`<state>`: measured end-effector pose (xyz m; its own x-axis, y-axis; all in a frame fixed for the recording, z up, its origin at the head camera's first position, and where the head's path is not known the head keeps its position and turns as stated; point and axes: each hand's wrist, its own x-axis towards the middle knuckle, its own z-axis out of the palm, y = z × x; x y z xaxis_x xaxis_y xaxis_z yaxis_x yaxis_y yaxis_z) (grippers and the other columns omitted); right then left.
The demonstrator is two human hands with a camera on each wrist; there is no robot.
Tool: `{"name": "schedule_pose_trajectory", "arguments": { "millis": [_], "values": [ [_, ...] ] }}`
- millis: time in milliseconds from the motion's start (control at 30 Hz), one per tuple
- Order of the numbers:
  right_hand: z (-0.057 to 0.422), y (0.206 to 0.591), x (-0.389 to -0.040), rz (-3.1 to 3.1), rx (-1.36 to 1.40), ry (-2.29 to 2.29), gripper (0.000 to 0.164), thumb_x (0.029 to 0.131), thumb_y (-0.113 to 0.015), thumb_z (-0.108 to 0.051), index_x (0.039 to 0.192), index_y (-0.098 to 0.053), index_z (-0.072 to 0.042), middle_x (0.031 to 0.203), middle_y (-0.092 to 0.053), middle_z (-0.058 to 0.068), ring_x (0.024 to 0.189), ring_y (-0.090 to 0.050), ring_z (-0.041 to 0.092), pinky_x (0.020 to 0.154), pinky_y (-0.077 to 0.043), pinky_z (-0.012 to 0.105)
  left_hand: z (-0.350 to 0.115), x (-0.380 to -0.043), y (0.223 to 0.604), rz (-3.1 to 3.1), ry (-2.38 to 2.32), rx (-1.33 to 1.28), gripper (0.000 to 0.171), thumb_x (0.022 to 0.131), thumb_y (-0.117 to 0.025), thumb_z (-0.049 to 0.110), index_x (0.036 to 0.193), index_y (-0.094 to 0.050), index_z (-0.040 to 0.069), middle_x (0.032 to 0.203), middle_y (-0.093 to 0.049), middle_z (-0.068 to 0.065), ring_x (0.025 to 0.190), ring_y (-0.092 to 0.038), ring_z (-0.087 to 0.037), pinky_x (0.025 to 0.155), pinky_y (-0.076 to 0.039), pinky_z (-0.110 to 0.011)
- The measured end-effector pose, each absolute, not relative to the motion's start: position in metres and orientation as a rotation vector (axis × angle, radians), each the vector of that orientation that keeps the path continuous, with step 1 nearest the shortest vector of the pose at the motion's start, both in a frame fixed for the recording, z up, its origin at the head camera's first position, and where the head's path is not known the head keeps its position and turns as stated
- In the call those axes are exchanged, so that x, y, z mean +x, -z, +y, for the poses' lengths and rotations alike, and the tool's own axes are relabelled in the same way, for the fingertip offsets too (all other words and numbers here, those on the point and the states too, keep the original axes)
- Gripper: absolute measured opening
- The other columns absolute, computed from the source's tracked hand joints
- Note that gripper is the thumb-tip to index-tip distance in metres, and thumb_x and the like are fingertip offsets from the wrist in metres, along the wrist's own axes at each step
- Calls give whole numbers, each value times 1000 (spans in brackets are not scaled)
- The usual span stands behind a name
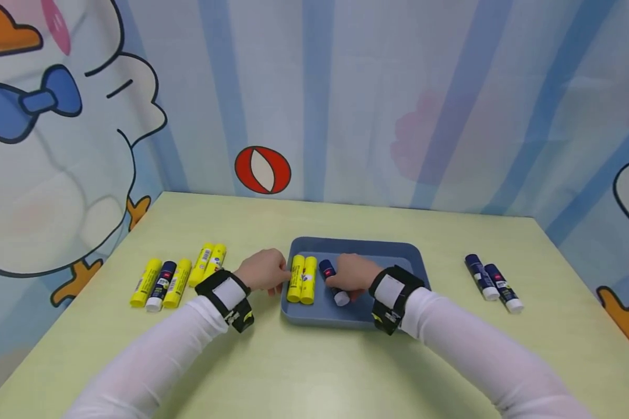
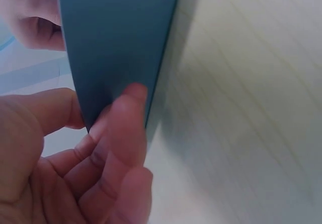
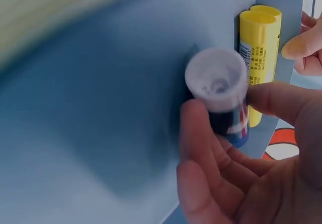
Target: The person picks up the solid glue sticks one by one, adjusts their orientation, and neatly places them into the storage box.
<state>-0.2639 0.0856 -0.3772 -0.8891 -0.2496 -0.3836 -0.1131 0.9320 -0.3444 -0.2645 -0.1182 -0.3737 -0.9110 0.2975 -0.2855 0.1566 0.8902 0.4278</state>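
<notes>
A blue-grey tray (image 1: 320,317) sits mid-table, and two yellow glue sticks (image 1: 308,281) lie side by side along its left side. My right hand (image 1: 353,272) pinches a navy glue stick (image 1: 327,268) inside the tray, just right of the yellow pair. Its white end (image 3: 216,78) faces the right wrist camera, between thumb and fingers. At the tray's left edge is my left hand (image 1: 262,270). In the left wrist view its thumb is at the rim and its fingers press the outer wall (image 2: 118,43), pinching the tray's edge.
On the table's left lie several yellow glue sticks (image 1: 178,283), with one navy glue stick (image 1: 161,285) among them. Two more navy glue sticks (image 1: 503,288) lie on the right. A printed cloth (image 1: 356,116) hangs behind the table's back edge.
</notes>
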Motion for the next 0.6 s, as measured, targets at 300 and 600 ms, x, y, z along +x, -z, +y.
{"name": "schedule_pose_trajectory", "arguments": {
  "millis": [300, 600],
  "values": [
    [79, 365, -259, 2594, -318, 525, 28, 96, -63, -28, 82, -66, -4, 66, -67, 5, 59, -65, 16, 53, -51, 28, -119, -262, 372, 2711, -590, 344, 30, 95, -61, 19, 68, -60, 6, 59, -64, -2, 54, -62, -21, 47, -37, -25],
    [74, 359, -257, 2580, -349, 538, 26, 96, -63, -24, 81, -70, -4, 70, -67, 2, 62, -65, 16, 57, -54, 31, -118, -264, 373, 2703, -587, 310, 28, 95, -61, 20, 70, -61, 6, 61, -64, -2, 55, -62, -20, 47, -38, -25]
  ]
}}
